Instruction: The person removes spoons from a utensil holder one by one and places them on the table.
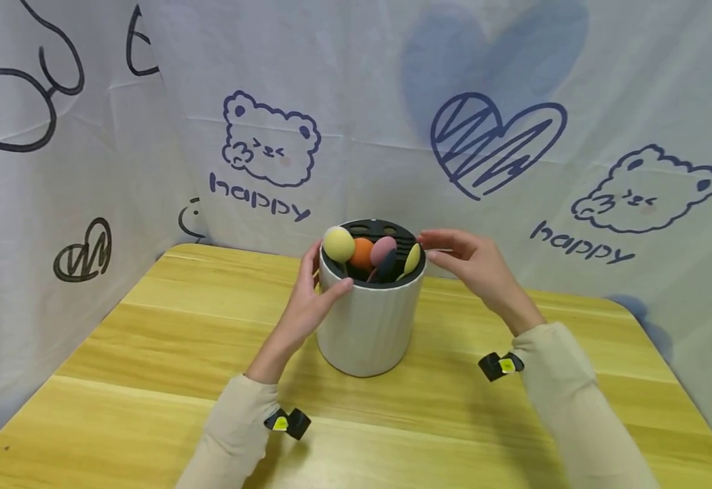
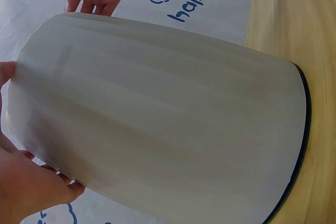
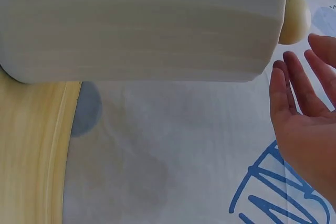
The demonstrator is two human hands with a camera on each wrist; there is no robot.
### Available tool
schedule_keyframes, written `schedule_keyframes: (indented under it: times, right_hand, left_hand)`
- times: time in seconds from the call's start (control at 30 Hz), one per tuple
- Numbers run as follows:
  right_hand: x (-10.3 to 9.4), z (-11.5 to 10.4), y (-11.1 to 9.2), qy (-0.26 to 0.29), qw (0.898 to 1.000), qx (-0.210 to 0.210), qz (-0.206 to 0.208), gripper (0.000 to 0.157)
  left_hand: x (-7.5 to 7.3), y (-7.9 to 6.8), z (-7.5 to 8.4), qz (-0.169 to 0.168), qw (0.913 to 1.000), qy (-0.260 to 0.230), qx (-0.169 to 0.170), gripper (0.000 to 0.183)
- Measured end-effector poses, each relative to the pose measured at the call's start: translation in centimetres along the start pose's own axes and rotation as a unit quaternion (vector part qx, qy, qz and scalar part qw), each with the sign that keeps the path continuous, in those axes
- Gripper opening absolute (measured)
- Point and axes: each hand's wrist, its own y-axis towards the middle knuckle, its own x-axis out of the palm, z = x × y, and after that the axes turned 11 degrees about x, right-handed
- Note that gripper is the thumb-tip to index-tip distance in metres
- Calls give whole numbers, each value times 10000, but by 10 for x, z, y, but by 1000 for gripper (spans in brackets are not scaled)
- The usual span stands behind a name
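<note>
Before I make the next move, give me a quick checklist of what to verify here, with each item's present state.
1. White container upright on the table: ok.
2. Left hand holding the container: ok, at its left side.
3. Right hand gripping the container: not ok, it is open beside the upper right side.
4. Right hand touching the container: cannot tell, the gap is too small to judge.
5. Round yellow piece, orange piece and pink piece in the container: ok.
6. Their lower ends free: cannot tell, hidden inside.
</note>
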Motion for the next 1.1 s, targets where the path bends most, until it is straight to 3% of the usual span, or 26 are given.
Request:
schedule_keyframes:
  times: [0.63, 1.1]
  right_hand:
    - [0, -4, 8, 0, 9976, 264, -640, 37]
    - [2, -10, 12, -329, 9964, 447, -641, 30]
  left_hand:
    - [1, -1, -3, -5, 10000, -39, 22, 90]
    - [0, -2, -2, -19, 9999, -78, 112, 91]
